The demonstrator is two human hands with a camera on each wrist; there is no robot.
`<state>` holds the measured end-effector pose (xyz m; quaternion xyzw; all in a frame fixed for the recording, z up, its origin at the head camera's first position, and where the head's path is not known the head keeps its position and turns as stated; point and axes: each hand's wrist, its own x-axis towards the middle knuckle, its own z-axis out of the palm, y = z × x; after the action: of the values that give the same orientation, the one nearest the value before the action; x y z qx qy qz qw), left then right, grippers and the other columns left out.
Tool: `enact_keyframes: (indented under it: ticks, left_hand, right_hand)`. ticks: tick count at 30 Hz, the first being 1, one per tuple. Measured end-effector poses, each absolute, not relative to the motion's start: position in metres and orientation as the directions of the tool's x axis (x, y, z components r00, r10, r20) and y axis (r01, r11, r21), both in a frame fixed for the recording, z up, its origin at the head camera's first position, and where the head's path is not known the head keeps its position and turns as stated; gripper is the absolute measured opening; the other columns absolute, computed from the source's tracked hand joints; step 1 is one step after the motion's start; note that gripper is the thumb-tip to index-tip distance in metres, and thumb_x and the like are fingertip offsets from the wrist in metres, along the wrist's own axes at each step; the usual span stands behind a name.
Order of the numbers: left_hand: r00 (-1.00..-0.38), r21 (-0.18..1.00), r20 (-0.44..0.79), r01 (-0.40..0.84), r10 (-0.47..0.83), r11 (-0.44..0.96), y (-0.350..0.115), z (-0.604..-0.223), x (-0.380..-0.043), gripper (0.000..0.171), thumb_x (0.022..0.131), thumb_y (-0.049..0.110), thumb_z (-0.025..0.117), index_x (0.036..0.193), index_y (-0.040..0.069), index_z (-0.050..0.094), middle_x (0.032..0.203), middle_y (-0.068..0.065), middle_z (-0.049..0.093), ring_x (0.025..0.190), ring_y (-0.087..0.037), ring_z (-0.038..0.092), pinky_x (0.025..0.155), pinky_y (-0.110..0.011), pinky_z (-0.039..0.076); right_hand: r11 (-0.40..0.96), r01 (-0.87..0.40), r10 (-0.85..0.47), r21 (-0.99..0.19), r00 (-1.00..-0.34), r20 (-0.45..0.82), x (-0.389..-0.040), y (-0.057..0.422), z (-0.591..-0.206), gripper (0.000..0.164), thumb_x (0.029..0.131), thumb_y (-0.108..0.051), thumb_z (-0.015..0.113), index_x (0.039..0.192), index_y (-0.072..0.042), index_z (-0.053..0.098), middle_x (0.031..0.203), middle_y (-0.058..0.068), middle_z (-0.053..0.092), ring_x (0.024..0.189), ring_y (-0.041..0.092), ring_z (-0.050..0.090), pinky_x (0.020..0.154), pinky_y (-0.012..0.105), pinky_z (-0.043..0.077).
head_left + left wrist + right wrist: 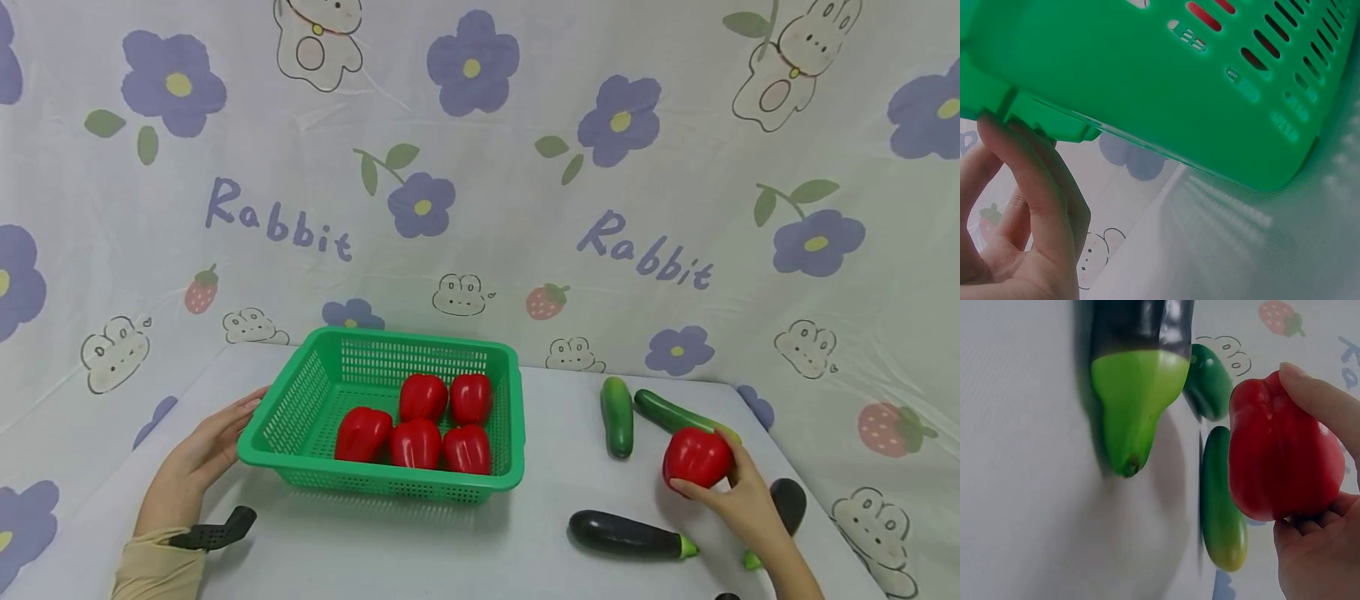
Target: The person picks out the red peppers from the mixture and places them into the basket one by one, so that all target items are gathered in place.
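Note:
My right hand grips a red bell pepper between thumb and fingers. In the right wrist view the pepper hangs clear of the table, with the thumb on its upper end and the fingers at its other end. A green plastic basket stands to the left, with several red bell peppers inside, mostly toward its right. My left hand is at the basket's left side. Its fingertips touch the rim from outside in the left wrist view, and the fingers are loosely bent.
Two cucumbers, one upright in view and one slanting, lie behind the held pepper. An eggplant lies in front, and another is partly hidden behind my right forearm. A patterned curtain hangs behind the white table.

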<state>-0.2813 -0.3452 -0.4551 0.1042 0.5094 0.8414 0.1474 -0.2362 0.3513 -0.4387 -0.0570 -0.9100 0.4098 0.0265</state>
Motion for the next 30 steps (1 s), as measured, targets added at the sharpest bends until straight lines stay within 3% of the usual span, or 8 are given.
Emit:
enact_keyframes:
  ticks: [16, 30]
  left_hand:
    - [-0.948, 0.893, -0.037, -0.173, 0.316, -0.415, -0.342, -0.452, -0.280, 0.036, 0.106, 0.013, 0.038, 0.119, 0.027, 0.068, 0.117, 0.011, 0.071, 0.105, -0.004, 0.068, 0.084, -0.022, 0.057]
    - [-0.953, 0.890, -0.043, -0.174, 0.301, -0.422, -0.341, -0.450, -0.278, 0.035, 0.106, 0.013, 0.039, 0.119, 0.027, 0.069, 0.116, 0.011, 0.071, 0.104, -0.005, 0.068, 0.084, -0.022, 0.057]
  right_hand:
    - [0.636, -0.066, 0.064, -0.769, -0.988, 0.138, -0.254, 0.323, -0.428, 0.109, 0.081, -0.030, 0.080, 0.157, -0.005, 0.004, 0.155, 0.031, 0.020, 0.139, 0.054, 0.027, 0.101, 0.062, 0.042]
    - [0.592, -0.106, 0.010, -0.799, -0.990, 0.139, -0.270, 0.289, -0.413, 0.107, 0.082, -0.031, 0.079, 0.157, -0.010, 0.006, 0.157, 0.026, 0.021, 0.143, 0.049, 0.025, 0.104, 0.060, 0.042]
